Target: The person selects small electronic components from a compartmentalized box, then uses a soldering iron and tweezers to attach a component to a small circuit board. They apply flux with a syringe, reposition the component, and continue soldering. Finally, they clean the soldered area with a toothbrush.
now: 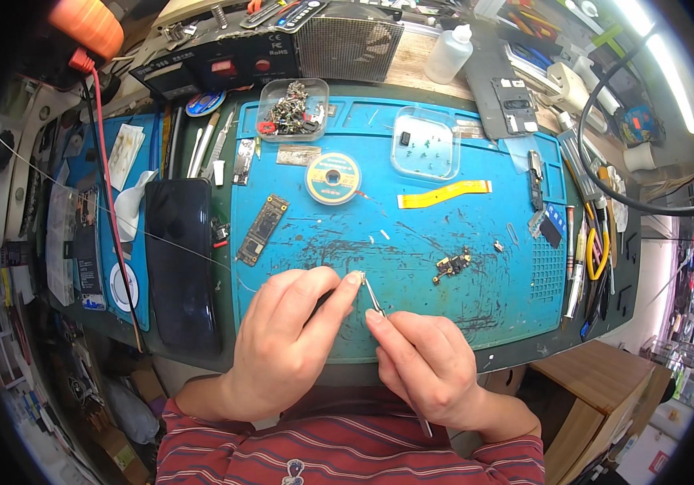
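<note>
Above the near part of a blue work mat (pixel 428 234), my left hand (pixel 286 331) is closed, thumb and fingertips pinching a tiny pale part (pixel 360 277) too small to name. My right hand (pixel 432 360) grips a pair of metal tweezers (pixel 376 301), whose tips meet that part. The tweezers' rear end sticks out below my palm. To the right of the hands lies a small dark component (pixel 452 265) with gold edges. Beyond my left hand rests a narrow circuit board (pixel 263 229). A yellow-labelled round spool (pixel 333 179) and an orange flex cable (pixel 445 193) lie farther back.
Left of the mat lies a large black phone-shaped panel (pixel 181 263). Two clear plastic boxes, one with metal scraps (pixel 292 105), one with tiny screws (pixel 423 147), stand at the back. Pliers (pixel 600 252) and other tools lie right. A thin wire (pixel 161 236) crosses the left side.
</note>
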Demonstrator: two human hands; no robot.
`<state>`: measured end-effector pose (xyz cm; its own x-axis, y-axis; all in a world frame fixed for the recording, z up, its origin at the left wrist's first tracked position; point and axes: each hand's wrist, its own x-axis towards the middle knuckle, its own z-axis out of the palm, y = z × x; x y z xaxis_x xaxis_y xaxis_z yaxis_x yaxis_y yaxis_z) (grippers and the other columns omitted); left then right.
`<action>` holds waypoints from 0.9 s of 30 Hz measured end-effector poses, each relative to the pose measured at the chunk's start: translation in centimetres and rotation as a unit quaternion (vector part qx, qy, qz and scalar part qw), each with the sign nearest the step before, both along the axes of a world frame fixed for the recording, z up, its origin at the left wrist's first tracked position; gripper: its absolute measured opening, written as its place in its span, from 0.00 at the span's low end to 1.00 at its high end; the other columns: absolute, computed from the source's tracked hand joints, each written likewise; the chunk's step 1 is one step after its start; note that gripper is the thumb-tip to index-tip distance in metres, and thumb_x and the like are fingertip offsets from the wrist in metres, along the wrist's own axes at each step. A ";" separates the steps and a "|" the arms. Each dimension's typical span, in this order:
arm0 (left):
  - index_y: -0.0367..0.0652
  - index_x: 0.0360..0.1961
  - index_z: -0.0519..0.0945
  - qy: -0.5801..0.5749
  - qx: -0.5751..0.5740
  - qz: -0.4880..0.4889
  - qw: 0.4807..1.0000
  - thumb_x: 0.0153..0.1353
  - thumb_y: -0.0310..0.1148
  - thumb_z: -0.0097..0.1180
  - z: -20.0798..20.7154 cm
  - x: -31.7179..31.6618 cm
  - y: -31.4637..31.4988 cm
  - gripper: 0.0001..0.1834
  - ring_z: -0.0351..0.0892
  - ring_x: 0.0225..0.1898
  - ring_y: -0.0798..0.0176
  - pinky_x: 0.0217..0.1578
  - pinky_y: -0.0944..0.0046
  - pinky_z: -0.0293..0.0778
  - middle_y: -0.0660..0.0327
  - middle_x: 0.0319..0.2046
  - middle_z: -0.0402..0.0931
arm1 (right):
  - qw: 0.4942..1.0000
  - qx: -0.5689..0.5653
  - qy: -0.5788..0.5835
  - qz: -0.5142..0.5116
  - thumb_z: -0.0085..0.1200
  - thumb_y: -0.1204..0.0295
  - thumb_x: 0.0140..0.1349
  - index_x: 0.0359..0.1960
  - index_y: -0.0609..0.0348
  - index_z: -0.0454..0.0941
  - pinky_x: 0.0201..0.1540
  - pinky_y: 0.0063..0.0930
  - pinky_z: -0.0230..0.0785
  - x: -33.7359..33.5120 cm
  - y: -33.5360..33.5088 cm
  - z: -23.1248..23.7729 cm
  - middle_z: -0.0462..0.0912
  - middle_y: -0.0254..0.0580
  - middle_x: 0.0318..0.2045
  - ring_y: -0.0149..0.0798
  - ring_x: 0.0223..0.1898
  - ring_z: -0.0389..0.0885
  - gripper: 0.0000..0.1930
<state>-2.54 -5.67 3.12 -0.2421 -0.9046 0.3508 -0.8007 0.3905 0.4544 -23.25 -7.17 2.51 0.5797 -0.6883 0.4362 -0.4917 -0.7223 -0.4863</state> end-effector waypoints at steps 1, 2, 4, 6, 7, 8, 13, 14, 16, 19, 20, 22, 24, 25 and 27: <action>0.34 0.51 0.85 0.000 0.000 0.000 1.000 0.50 0.22 0.65 0.0 0.0 0.0 0.23 0.77 0.46 0.56 0.44 0.60 0.76 0.58 0.45 0.76 | 1.000 -0.002 0.001 0.000 0.63 0.82 0.51 0.53 0.65 0.84 0.35 0.31 0.77 0.0 0.0 0.0 0.80 0.43 0.43 0.39 0.33 0.82 0.24; 0.34 0.51 0.85 0.000 0.000 0.000 1.000 0.50 0.22 0.65 0.0 0.0 0.0 0.23 0.77 0.46 0.56 0.44 0.60 0.76 0.58 0.45 0.76 | 1.000 -0.003 0.002 -0.001 0.63 0.82 0.51 0.53 0.65 0.84 0.35 0.31 0.77 0.0 0.0 0.0 0.80 0.42 0.43 0.39 0.33 0.82 0.24; 0.34 0.51 0.85 0.000 -0.001 -0.002 1.000 0.50 0.22 0.64 0.0 0.0 0.0 0.23 0.77 0.46 0.56 0.44 0.60 0.76 0.58 0.45 0.76 | 1.000 -0.004 0.002 -0.003 0.63 0.83 0.51 0.53 0.65 0.84 0.35 0.31 0.77 0.0 0.1 -0.1 0.80 0.42 0.43 0.38 0.33 0.82 0.24; 0.34 0.51 0.85 0.000 -0.001 -0.003 1.000 0.50 0.22 0.64 0.0 0.0 0.0 0.23 0.77 0.46 0.56 0.45 0.60 0.76 0.58 0.45 0.76 | 1.000 -0.004 -0.002 -0.007 0.63 0.83 0.51 0.53 0.65 0.84 0.35 0.31 0.77 0.0 0.1 -0.1 0.80 0.42 0.43 0.38 0.33 0.82 0.24; 0.33 0.51 0.85 0.001 0.000 -0.004 1.000 0.50 0.22 0.64 0.0 0.0 0.0 0.23 0.77 0.46 0.56 0.45 0.60 0.76 0.58 0.45 0.76 | 1.000 -0.004 -0.001 -0.007 0.63 0.83 0.51 0.53 0.65 0.84 0.35 0.31 0.77 0.0 0.1 -0.1 0.80 0.42 0.43 0.38 0.33 0.82 0.24; 0.33 0.51 0.85 0.001 0.001 -0.004 1.000 0.50 0.22 0.64 0.1 0.0 0.0 0.23 0.77 0.46 0.56 0.45 0.59 0.76 0.58 0.45 0.76 | 1.000 -0.003 0.000 -0.007 0.63 0.83 0.51 0.53 0.65 0.84 0.36 0.31 0.77 0.0 0.1 -0.1 0.80 0.42 0.43 0.38 0.33 0.82 0.24; 0.33 0.51 0.85 0.004 0.000 -0.004 1.000 0.50 0.22 0.64 0.0 0.0 0.0 0.23 0.77 0.46 0.56 0.45 0.59 0.76 0.58 0.45 0.76 | 1.000 0.003 0.002 -0.004 0.63 0.83 0.51 0.54 0.64 0.84 0.36 0.31 0.77 0.0 0.1 0.0 0.81 0.43 0.44 0.38 0.34 0.82 0.24; 0.33 0.51 0.85 0.005 -0.001 -0.005 1.000 0.50 0.22 0.64 -0.1 0.0 0.0 0.23 0.77 0.46 0.56 0.45 0.59 0.76 0.58 0.45 0.76 | 1.000 0.001 0.003 -0.004 0.63 0.83 0.50 0.54 0.64 0.84 0.36 0.31 0.77 0.0 0.1 0.0 0.81 0.43 0.44 0.39 0.34 0.82 0.25; 0.33 0.51 0.85 0.004 -0.002 -0.005 1.000 0.50 0.22 0.64 -0.1 0.1 0.0 0.23 0.77 0.46 0.56 0.44 0.59 0.75 0.58 0.45 0.76 | 1.000 -0.001 0.005 -0.002 0.63 0.83 0.50 0.54 0.64 0.84 0.36 0.31 0.77 0.0 0.1 -0.1 0.81 0.43 0.44 0.39 0.34 0.82 0.25; 0.33 0.51 0.85 0.005 -0.004 -0.005 1.000 0.50 0.22 0.64 -0.1 0.1 0.0 0.23 0.77 0.46 0.56 0.44 0.59 0.75 0.58 0.45 0.76 | 1.000 -0.007 0.007 0.000 0.63 0.82 0.50 0.54 0.64 0.83 0.36 0.31 0.77 0.0 0.1 -0.1 0.81 0.43 0.44 0.39 0.34 0.82 0.25; 0.33 0.51 0.85 0.005 -0.005 -0.005 1.000 0.51 0.22 0.64 -0.1 0.1 -0.1 0.23 0.77 0.45 0.56 0.44 0.59 0.75 0.58 0.45 0.76 | 1.000 -0.010 0.008 0.000 0.63 0.82 0.50 0.54 0.64 0.84 0.36 0.31 0.77 -0.1 0.2 -0.2 0.81 0.43 0.44 0.39 0.34 0.82 0.25; 0.33 0.51 0.85 0.005 -0.005 -0.005 1.000 0.51 0.22 0.64 0.0 0.0 -0.1 0.23 0.77 0.45 0.56 0.44 0.59 0.75 0.58 0.45 0.76 | 1.000 -0.014 0.008 -0.002 0.63 0.82 0.50 0.54 0.65 0.84 0.36 0.31 0.77 -0.1 0.2 -0.2 0.80 0.43 0.44 0.39 0.34 0.82 0.24; 0.33 0.51 0.85 0.004 -0.004 -0.004 1.000 0.50 0.22 0.65 0.0 0.0 -0.1 0.23 0.77 0.45 0.56 0.44 0.60 0.75 0.58 0.45 0.76 | 1.000 -0.016 0.007 -0.003 0.62 0.82 0.50 0.53 0.65 0.84 0.36 0.30 0.77 0.0 0.2 -0.3 0.80 0.43 0.43 0.38 0.34 0.82 0.24; 0.33 0.51 0.85 0.004 -0.003 -0.003 1.000 0.50 0.22 0.65 0.0 0.0 -0.1 0.23 0.77 0.45 0.56 0.44 0.60 0.75 0.58 0.45 0.76 | 1.000 -0.017 0.008 -0.002 0.62 0.82 0.50 0.53 0.65 0.84 0.36 0.30 0.77 0.0 0.1 -0.3 0.80 0.42 0.43 0.38 0.34 0.82 0.24; 0.33 0.51 0.85 0.002 -0.003 -0.003 1.000 0.50 0.22 0.65 0.0 0.0 -0.1 0.23 0.77 0.45 0.56 0.44 0.60 0.76 0.58 0.45 0.76 | 1.000 -0.019 0.009 -0.001 0.63 0.82 0.50 0.52 0.65 0.84 0.35 0.30 0.76 0.0 0.1 -0.3 0.80 0.42 0.43 0.38 0.33 0.82 0.24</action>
<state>-2.50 -5.72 3.12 -0.2455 -0.9014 0.3566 -0.7968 0.3971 0.4554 -23.23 -7.07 2.23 0.5858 -0.6729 0.4517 -0.5018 -0.7388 -0.4498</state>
